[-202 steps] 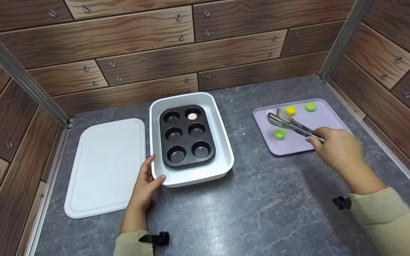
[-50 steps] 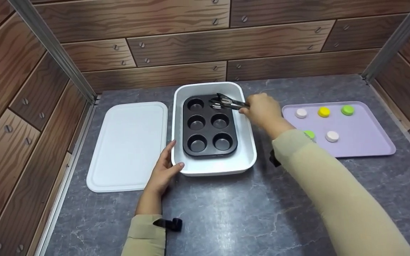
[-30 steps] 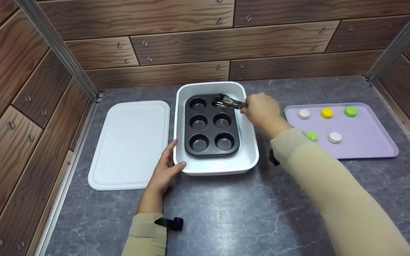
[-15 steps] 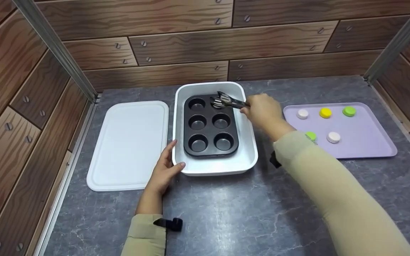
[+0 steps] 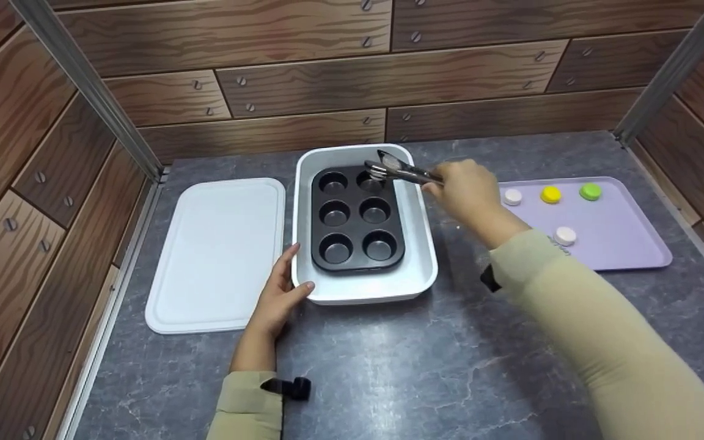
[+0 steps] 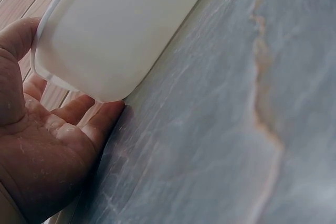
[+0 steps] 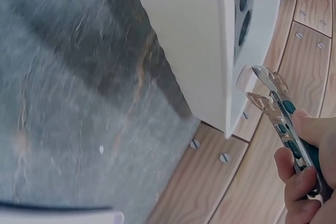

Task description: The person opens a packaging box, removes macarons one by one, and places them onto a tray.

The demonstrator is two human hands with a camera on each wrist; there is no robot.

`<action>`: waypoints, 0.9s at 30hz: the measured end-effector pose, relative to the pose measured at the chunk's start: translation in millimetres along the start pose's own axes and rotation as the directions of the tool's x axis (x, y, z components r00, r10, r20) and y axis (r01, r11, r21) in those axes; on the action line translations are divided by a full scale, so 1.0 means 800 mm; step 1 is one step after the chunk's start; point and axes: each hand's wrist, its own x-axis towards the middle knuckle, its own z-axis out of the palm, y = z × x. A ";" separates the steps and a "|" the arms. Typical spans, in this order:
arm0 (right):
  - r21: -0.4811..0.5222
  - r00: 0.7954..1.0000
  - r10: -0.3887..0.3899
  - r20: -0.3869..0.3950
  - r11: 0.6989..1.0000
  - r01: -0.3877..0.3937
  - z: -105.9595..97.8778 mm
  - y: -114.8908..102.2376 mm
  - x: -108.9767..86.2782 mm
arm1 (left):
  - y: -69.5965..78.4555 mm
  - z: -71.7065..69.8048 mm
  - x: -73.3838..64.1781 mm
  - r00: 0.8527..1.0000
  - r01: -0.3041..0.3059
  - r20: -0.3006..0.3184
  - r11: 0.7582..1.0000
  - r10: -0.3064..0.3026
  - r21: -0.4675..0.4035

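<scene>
My left hand (image 5: 274,305) holds the near left corner of a deep white rectangular tub (image 5: 364,293), with the thumb at the rim and the other fingers along the outer wall. Inside the tub lies a black muffin tin (image 5: 355,220) with several cups. My right hand (image 5: 465,186) grips black-handled metal tongs (image 5: 410,173) over the tin's back right cup. In the right wrist view their jaws stand apart above the tub's rim. A pale round piece (image 7: 245,78) shows right at one jaw's tip; I cannot tell whether it is held.
A white lid-like board (image 5: 217,256) lies left of the tub. On the right, a lilac tray (image 5: 627,238) bears white (image 5: 565,236), yellow (image 5: 550,194) and green (image 5: 590,191) round pieces, partly behind the right sleeve. Wood-patterned walls enclose the grey marbled table (image 5: 388,379).
Since the oldest frame, my right hand has brought the tongs from the lilac tray to the muffin tin. Over the last half second they have risen slightly rightward. My left hand stays at the tub.
</scene>
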 end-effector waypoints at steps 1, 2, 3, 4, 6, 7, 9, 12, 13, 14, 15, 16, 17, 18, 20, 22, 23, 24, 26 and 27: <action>-0.001 1.000 -0.004 -0.008 1.000 0.004 -0.004 0.001 -0.002 | 0.000 0.000 0.000 1.000 0.001 -0.001 1.000 -0.001 0.000; -0.003 1.000 -0.007 -0.017 1.000 0.007 -0.009 0.003 -0.003 | 0.000 0.000 0.000 1.000 0.000 -0.001 1.000 0.000 0.000; -0.006 1.000 -0.010 -0.023 1.000 0.010 -0.013 0.005 -0.005 | 0.000 0.000 0.000 1.000 0.000 -0.002 1.000 0.000 0.003; -0.010 0.999 -0.014 -0.029 1.000 0.013 -0.017 0.006 -0.007 | 0.000 0.000 0.000 1.000 0.002 -0.003 1.000 -0.002 0.005; -0.017 0.999 -0.021 -0.040 1.000 0.021 -0.025 0.010 -0.011 | 0.000 0.000 0.000 1.000 0.007 -0.005 1.000 -0.007 0.008; -0.019 0.999 -0.025 -0.044 1.000 0.024 -0.029 0.011 -0.013 | 0.001 0.000 0.000 1.000 0.008 -0.006 1.000 -0.008 0.010; -0.032 0.998 -0.024 -0.051 0.999 0.023 -0.036 0.015 -0.016 | 0.002 0.001 -0.001 1.000 0.013 -0.008 1.000 -0.012 0.013; -0.045 0.998 -0.013 -0.058 0.999 0.010 -0.046 0.021 -0.023 | 0.002 0.002 0.000 1.000 0.021 -0.009 1.000 -0.020 0.012; -0.049 0.998 -0.009 -0.062 0.999 0.006 -0.049 0.023 -0.025 | 0.002 0.002 0.000 1.000 0.021 -0.011 1.000 -0.021 0.013; -0.055 0.998 -0.005 -0.063 0.999 0.001 -0.052 0.025 -0.026 | 0.002 0.002 0.000 1.000 0.023 -0.014 1.000 -0.023 0.016; -0.060 0.998 -0.002 -0.066 0.998 -0.002 -0.056 0.027 -0.028 | 0.002 0.002 0.001 1.000 0.023 -0.014 1.000 -0.023 0.015; -0.065 0.998 -0.001 -0.068 0.998 -0.003 -0.059 0.030 -0.030 | 0.001 0.002 0.001 1.000 0.024 -0.015 1.000 -0.024 0.013; -0.071 0.998 -0.002 -0.071 0.997 -0.003 -0.062 0.032 -0.032 | 0.001 0.003 0.001 1.000 0.024 -0.016 1.000 -0.024 0.015; -0.074 0.997 -0.004 -0.074 0.997 -0.002 -0.065 0.035 -0.034 | 0.001 0.003 0.001 1.000 0.021 -0.014 1.000 -0.021 0.012; -0.079 0.997 -0.006 -0.079 0.997 -0.001 -0.071 0.041 -0.038 | 0.000 0.003 0.002 1.000 0.015 -0.009 1.000 -0.015 0.005; -0.080 0.996 -0.005 -0.085 0.997 -0.002 -0.077 0.048 -0.042 | 0.001 0.003 0.003 1.000 0.011 -0.003 1.000 -0.011 -0.004; -0.079 0.996 -0.002 -0.088 0.997 -0.005 -0.079 0.051 -0.044 | 0.000 0.002 0.003 1.000 0.011 -0.002 1.000 -0.011 -0.002; -0.078 0.996 -0.001 -0.090 0.997 -0.006 -0.081 0.054 -0.046 | 0.001 0.002 0.003 1.000 0.011 -0.001 1.000 -0.011 -0.001; -0.078 0.996 0.008 -0.089 0.997 -0.015 -0.086 0.060 -0.049 | 0.001 0.000 0.002 1.000 0.011 -0.005 1.000 -0.011 0.003; -0.081 0.996 0.011 -0.088 0.997 -0.018 -0.088 0.063 -0.051 | 0.001 -0.001 0.002 1.000 0.012 -0.008 1.000 -0.012 0.003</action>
